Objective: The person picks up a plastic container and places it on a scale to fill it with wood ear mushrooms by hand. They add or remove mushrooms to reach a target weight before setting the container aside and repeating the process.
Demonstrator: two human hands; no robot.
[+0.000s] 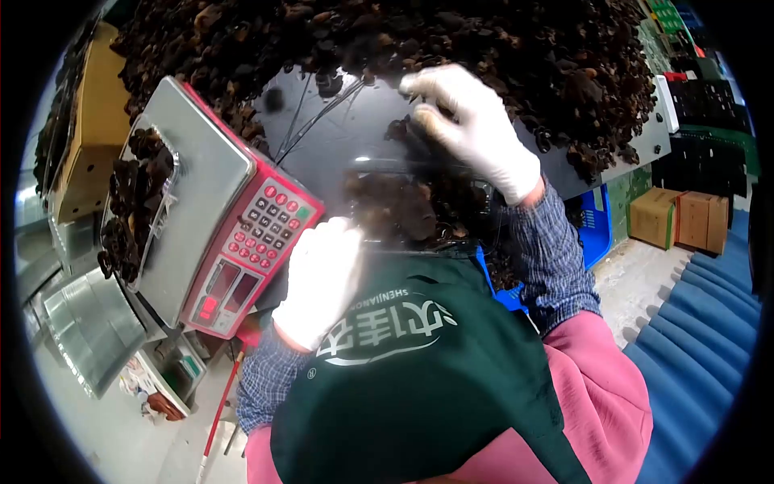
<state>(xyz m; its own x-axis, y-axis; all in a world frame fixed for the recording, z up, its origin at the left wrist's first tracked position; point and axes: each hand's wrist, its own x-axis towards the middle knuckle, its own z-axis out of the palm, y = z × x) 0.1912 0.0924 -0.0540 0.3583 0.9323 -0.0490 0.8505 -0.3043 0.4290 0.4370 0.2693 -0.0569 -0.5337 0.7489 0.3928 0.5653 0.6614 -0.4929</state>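
My right hand (pixel 472 125), in a white glove, reaches over the grey table top (pixel 322 161) at the lower edge of a large heap of dark brown pieces like wood-ear fungus (pixel 564 73). Its fingers are apart and curved, and nothing shows between them. Below it, near my apron, lies a clear container or bag (pixel 391 206) with brown pieces in it, blurred by glare. Beside its left end is my left hand (pixel 320 278), also gloved, near the keypad of a pink scale (pixel 266 222). Glare and blur hide the left fingers.
More dark pieces (pixel 129 202) lie at the scale's far left edge. A cardboard box (pixel 93 121) stands at the upper left, a metal container (pixel 93 327) below. Blue crates (pixel 597 226) are below the table at the right, with cardboard boxes (pixel 677 219) beyond.
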